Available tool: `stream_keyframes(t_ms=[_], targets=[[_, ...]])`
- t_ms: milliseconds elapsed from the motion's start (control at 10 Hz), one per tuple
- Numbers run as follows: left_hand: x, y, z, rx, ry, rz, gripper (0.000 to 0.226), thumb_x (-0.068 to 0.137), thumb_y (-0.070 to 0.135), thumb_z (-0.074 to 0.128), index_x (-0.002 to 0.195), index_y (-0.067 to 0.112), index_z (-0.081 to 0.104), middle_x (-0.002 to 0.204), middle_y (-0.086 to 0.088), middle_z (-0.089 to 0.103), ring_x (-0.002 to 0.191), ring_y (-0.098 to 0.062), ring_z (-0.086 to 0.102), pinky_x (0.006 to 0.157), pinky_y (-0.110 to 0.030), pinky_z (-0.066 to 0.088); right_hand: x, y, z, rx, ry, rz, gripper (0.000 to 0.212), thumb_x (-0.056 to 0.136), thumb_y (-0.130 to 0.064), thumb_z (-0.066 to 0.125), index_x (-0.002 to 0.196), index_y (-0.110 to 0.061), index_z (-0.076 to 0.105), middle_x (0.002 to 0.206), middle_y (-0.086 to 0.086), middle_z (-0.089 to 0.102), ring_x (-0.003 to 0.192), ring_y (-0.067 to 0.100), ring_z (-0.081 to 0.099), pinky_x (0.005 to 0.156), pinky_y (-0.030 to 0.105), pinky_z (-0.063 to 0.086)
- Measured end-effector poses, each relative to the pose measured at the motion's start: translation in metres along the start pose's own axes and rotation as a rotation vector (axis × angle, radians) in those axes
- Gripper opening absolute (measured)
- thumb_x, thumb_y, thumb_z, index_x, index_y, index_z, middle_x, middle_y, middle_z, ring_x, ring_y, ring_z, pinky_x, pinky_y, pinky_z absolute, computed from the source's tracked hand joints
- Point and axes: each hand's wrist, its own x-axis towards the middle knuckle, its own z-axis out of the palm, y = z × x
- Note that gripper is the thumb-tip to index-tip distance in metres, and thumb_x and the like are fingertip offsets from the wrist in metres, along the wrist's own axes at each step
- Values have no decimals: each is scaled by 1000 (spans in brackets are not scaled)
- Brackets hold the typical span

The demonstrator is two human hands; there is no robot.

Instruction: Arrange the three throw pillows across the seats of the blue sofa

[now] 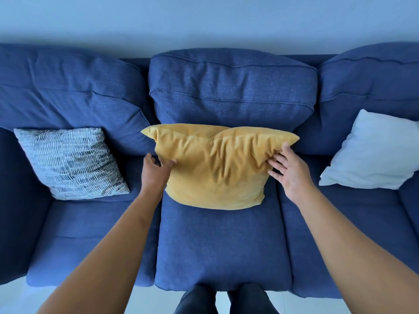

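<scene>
A yellow pillow point(215, 171) stands on the middle seat of the blue sofa point(222, 241), leaning on the back cushion. My left hand point(155, 171) grips its left edge, thumb on the front. My right hand point(289, 168) holds its right edge with fingers spread, and the fabric is creased between my hands. On the left seat, a grey-and-white patterned pillow point(70, 162) leans against the backrest. A white pillow point(371, 152) leans the same way on the right seat.
The sofa has three seat cushions and three back cushions, with a pale wall point(204, 19) behind. My legs point(224, 300) stand at the front edge of the middle seat on a light floor point(27, 300).
</scene>
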Motion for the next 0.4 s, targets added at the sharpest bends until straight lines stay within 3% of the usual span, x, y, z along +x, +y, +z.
stream_keyframes(t_ms=[100, 300, 400], targets=[[-11, -38, 1, 106, -103, -47, 75, 78, 42, 77, 145, 17, 57, 142, -2, 66, 133, -29, 62, 109, -49, 52, -10, 9, -4, -63, -34, -51, 72, 88, -51, 71, 147, -14, 52, 146, 6, 59, 133, 24, 57, 111, 53, 46], [-58, -85, -5, 253, -221, -92, 65, 92, 30, 71, 152, 12, 53, 151, -5, 60, 137, -24, 58, 110, -38, 48, -41, 11, -6, -233, -28, -89, 59, 93, -36, 71, 144, -11, 56, 142, 7, 61, 131, 23, 58, 111, 50, 47], [-83, -104, -11, 359, -213, -106, 60, 95, 31, 67, 151, 13, 54, 152, -4, 59, 138, -23, 57, 110, -40, 49, -65, 15, -10, -275, -34, -72, 41, 95, -29, 69, 132, -12, 65, 136, 7, 66, 126, 22, 63, 108, 48, 50]])
